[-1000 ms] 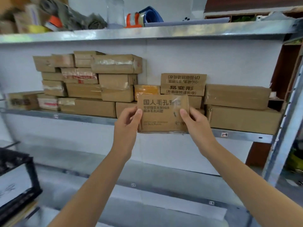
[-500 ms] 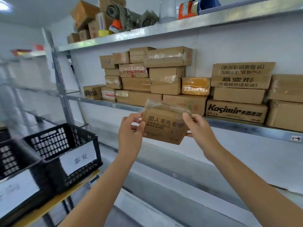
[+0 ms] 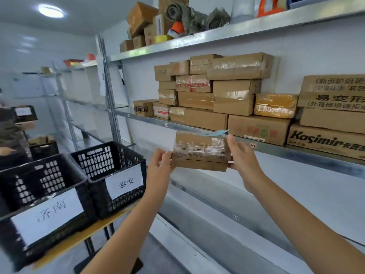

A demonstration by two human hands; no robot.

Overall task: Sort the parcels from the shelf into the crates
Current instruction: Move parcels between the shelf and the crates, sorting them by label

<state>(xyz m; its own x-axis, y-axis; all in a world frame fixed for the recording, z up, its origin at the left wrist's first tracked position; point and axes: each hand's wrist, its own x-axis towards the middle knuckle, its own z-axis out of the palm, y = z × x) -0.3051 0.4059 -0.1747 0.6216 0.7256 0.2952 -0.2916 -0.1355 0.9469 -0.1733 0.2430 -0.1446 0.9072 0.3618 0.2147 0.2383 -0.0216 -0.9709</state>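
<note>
A small taped cardboard parcel (image 3: 199, 153) with a blue slip on top hangs in the air in front of the middle shelf (image 3: 197, 126). My left hand (image 3: 160, 165) grips its left end and my right hand (image 3: 243, 155) grips its right end. Several brown parcels (image 3: 233, 95) stay stacked on that shelf behind it. Two black plastic crates stand to the left on a yellow table: the near crate (image 3: 39, 186) and the far crate (image 3: 110, 161), each with a white paper label in Chinese characters.
The top shelf (image 3: 217, 34) carries boxes, tape rolls and rags. A lower metal shelf (image 3: 227, 204) runs beneath my arms. More crates (image 3: 43, 147) and part of another person (image 3: 9, 131) are at the far left. Grey floor lies below.
The view has swung left from the shelf, bringing the two labelled crates into sight. The parcel came off the shelf front and tilted flatter, its top now facing me, still in both hands.
</note>
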